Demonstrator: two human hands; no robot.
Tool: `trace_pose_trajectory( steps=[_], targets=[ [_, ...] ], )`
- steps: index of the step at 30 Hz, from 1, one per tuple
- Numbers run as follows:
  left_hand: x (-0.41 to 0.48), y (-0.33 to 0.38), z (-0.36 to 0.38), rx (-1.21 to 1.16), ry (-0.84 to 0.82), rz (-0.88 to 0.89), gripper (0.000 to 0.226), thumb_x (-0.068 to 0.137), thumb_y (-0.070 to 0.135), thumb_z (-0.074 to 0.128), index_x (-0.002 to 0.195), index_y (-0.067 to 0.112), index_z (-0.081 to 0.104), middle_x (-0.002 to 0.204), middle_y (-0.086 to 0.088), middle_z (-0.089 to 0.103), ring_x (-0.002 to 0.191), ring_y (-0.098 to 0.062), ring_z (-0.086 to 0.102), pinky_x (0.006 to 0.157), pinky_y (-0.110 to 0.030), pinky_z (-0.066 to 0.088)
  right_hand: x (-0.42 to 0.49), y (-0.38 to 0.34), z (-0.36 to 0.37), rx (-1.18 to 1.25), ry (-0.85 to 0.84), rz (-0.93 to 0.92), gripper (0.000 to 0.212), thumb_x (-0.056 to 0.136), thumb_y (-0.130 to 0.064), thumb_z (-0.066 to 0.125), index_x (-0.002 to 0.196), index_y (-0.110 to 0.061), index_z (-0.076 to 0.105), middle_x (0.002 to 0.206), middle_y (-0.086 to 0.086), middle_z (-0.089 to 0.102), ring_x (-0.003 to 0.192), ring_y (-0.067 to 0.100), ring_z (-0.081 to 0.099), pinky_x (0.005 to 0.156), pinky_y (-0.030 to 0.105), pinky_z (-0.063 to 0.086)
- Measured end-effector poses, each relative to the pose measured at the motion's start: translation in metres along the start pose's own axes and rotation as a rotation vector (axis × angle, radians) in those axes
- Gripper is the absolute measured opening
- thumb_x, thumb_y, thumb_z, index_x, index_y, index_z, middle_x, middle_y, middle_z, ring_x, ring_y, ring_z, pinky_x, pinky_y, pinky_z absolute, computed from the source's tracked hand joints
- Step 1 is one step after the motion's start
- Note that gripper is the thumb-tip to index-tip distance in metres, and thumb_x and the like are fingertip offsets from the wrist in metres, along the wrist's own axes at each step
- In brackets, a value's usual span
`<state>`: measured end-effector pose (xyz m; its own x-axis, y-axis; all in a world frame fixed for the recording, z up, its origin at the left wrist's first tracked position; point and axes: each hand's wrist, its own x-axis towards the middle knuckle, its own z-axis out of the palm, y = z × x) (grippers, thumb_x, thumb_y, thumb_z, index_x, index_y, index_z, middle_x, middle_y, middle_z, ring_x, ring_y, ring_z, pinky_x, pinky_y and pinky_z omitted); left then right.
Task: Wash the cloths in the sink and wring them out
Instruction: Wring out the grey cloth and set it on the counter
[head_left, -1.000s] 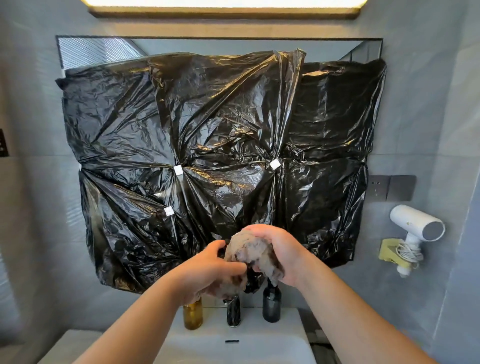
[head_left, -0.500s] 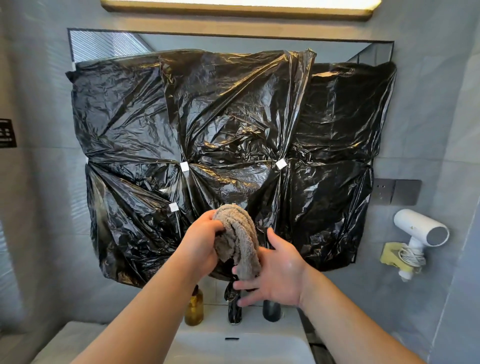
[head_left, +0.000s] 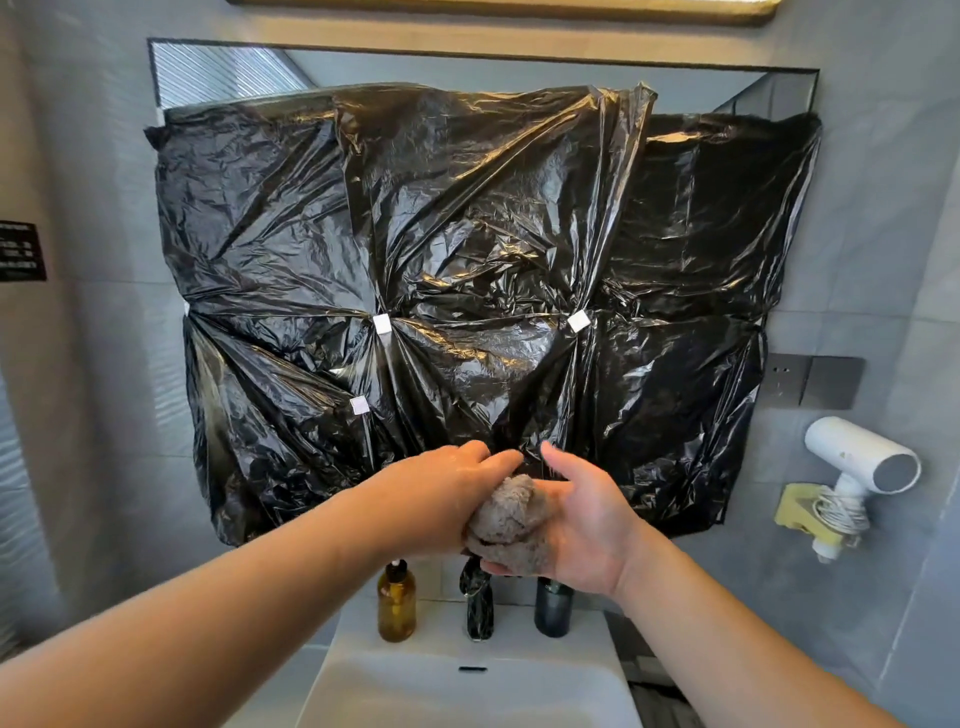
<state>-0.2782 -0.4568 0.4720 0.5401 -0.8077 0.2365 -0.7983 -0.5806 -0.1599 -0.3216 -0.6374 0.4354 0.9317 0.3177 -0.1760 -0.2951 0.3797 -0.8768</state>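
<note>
Above the white sink (head_left: 415, 696), a bunched grey-brown cloth (head_left: 506, 512) is held between both hands.

The cloth is cradled in the palm of the right hand (head_left: 587, 530), whose fingers are curled under it while the thumb is raised. It is covered from above and the left by the left hand (head_left: 441, 493), whose fingers are bent over its top. The black faucet (head_left: 479, 608) is seen just below the bundle.
</note>
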Motion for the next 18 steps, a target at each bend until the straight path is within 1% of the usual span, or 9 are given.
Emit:
trace_pose_trajectory(
  steps=[1, 3, 5, 7, 10, 11, 13, 15, 18],
  targets=[
    [0.002, -0.004, 0.000, 0.022, 0.049, 0.050, 0.068, 0.088, 0.021, 0.070, 0.147, 0.025, 0.035, 0.123, 0.000, 0.056, 0.111, -0.018, 0.056, 0.092, -0.032, 0.054, 0.002, -0.002, 0.002, -0.024, 0.003, 0.027, 0.069, 0.095, -0.056, 0.044, 0.129, 0.001, 0.063, 0.122, 0.025, 0.067, 0.105, 0.038, 0.068, 0.083, 0.047, 0.056],
    [0.003, -0.010, -0.004, 0.070, 0.106, 0.133, 0.042, 0.091, 0.025, 0.067, 0.130, 0.021, 0.051, 0.106, 0.003, 0.061, 0.100, -0.016, 0.057, 0.089, -0.031, 0.054, 0.006, -0.004, 0.000, -0.081, 0.003, 0.084, 0.069, 0.086, -0.058, 0.057, 0.127, -0.002, 0.061, 0.114, 0.022, 0.069, 0.091, 0.032, 0.069, 0.066, 0.035, 0.058],
    [0.006, -0.011, -0.010, 0.108, 0.125, 0.191, 0.031, 0.093, 0.028, 0.064, 0.122, 0.020, 0.056, 0.102, 0.005, 0.061, 0.094, -0.014, 0.054, 0.088, -0.029, 0.052, 0.009, -0.007, -0.006, -0.136, -0.142, 0.174, 0.076, 0.078, -0.057, 0.072, 0.131, -0.003, 0.057, 0.118, 0.022, 0.064, 0.082, 0.025, 0.062, 0.052, 0.023, 0.052],
    [0.009, -0.006, -0.014, 0.096, 0.080, 0.213, 0.029, 0.091, 0.032, 0.067, 0.116, 0.021, 0.058, 0.097, 0.007, 0.061, 0.090, -0.012, 0.055, 0.086, -0.027, 0.053, 0.013, -0.013, -0.012, -0.220, -0.314, 0.249, 0.084, 0.076, -0.059, 0.077, 0.133, -0.003, 0.051, 0.124, 0.023, 0.057, 0.079, 0.020, 0.056, 0.048, 0.016, 0.045],
    [0.016, -0.002, -0.025, 0.044, -0.167, 0.090, 0.029, 0.085, 0.034, 0.076, 0.105, 0.021, 0.061, 0.085, 0.007, 0.062, 0.080, -0.013, 0.060, 0.074, -0.027, 0.058, 0.021, -0.027, -0.012, -0.356, -0.408, 0.340, 0.082, 0.069, -0.051, 0.085, 0.127, -0.004, 0.050, 0.112, 0.017, 0.058, 0.083, 0.018, 0.051, 0.047, 0.014, 0.044],
    [0.020, -0.003, -0.030, 0.027, -0.245, 0.052, 0.026, 0.084, 0.034, 0.078, 0.100, 0.020, 0.063, 0.082, 0.006, 0.063, 0.077, -0.013, 0.061, 0.068, -0.026, 0.058, 0.023, -0.033, -0.009, -0.387, -0.399, 0.366, 0.079, 0.064, -0.045, 0.090, 0.121, -0.004, 0.054, 0.107, 0.015, 0.058, 0.084, 0.018, 0.050, 0.045, 0.014, 0.043],
    [0.029, -0.006, -0.039, -0.017, -0.351, 0.014, 0.021, 0.082, 0.033, 0.078, 0.090, 0.018, 0.065, 0.078, 0.003, 0.064, 0.072, -0.014, 0.062, 0.059, -0.025, 0.054, 0.028, -0.044, -0.003, -0.481, -0.369, 0.407, 0.070, 0.053, -0.035, 0.095, 0.107, -0.004, 0.064, 0.097, 0.013, 0.064, 0.080, 0.020, 0.056, 0.042, 0.014, 0.042],
    [0.038, -0.012, -0.043, -0.126, -0.452, -0.058, 0.019, 0.082, 0.024, 0.076, 0.095, 0.013, 0.066, 0.081, 0.001, 0.064, 0.073, -0.018, 0.064, 0.061, -0.027, 0.056, 0.032, -0.053, 0.003, -0.609, -0.373, 0.432, 0.067, 0.050, -0.034, 0.095, 0.101, -0.005, 0.064, 0.090, 0.011, 0.067, 0.074, 0.021, 0.060, 0.042, 0.015, 0.041],
    [0.046, -0.021, -0.040, -0.371, -0.579, -0.177, 0.029, 0.084, 0.008, 0.073, 0.111, 0.011, 0.062, 0.091, 0.002, 0.062, 0.078, -0.012, 0.063, 0.062, -0.023, 0.057, 0.038, -0.062, 0.007, -0.705, -0.351, 0.492, 0.072, 0.048, -0.034, 0.095, 0.104, -0.005, 0.061, 0.090, 0.009, 0.066, 0.076, 0.018, 0.061, 0.042, 0.015, 0.041]
  ],
)
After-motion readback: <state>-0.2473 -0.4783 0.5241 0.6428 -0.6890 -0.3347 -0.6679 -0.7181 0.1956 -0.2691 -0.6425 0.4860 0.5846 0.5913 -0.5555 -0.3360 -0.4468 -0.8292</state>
